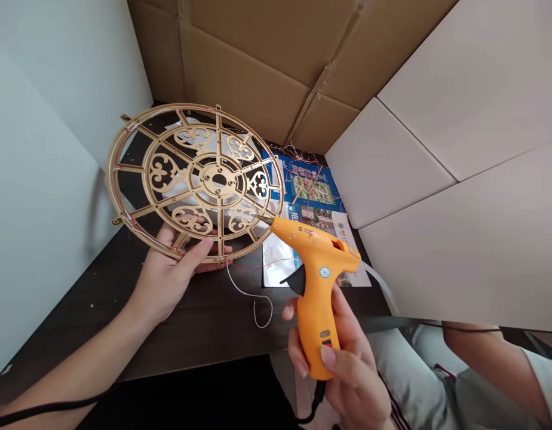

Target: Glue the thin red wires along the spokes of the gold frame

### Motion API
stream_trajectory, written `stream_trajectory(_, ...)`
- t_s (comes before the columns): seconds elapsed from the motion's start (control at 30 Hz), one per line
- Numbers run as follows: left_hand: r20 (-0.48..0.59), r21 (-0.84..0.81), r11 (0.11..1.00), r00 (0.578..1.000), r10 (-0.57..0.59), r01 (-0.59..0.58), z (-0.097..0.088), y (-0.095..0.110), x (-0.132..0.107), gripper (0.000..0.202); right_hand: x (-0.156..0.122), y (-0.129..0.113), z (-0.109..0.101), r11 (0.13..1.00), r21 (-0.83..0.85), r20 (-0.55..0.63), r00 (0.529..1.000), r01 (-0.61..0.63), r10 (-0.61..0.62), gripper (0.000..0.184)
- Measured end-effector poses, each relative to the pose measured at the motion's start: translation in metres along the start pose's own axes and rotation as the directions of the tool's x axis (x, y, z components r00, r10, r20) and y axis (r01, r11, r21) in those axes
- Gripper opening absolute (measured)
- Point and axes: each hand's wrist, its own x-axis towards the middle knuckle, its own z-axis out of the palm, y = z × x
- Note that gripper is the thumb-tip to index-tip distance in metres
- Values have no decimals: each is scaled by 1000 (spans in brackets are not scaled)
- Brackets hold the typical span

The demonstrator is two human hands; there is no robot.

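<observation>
My left hand grips the lower rim of a round gold openwork frame, thumb in front and fingers behind. The frame is tilted up off the dark table, with scroll ornaments between its spokes. Thin reddish wire runs along its outer ring, and a white wire hangs from the bottom edge. In my right hand is an orange hot glue gun, held by the handle, thumb near a red switch. Its nozzle points left at the frame's lower right side; whether it touches cannot be made out. A clear glue stick protrudes from its back.
Printed blue and white sheets lie on the dark table, with loose red wires on them. Cardboard stands behind, white panels at right, a pale wall at left. Another person's arm shows at lower right.
</observation>
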Motion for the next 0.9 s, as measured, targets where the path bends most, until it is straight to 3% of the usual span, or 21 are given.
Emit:
stream_trajectory(0.4,-9,6,1000,1000,-9,9,-4,-1,0,42,8,7,-5,997,-36,55,996,-70,72,65)
stream_trajectory(0.63,4,-1,1000,1000,-25,25,-6,-2,0,43,16,14,-10,980,-195,6,999,-35,37,41)
stream_trajectory(0.9,10,-2,1000,1000,-22,22,-9,-5,2,41,18,23,-14,990,-137,89,995,-37,49,35)
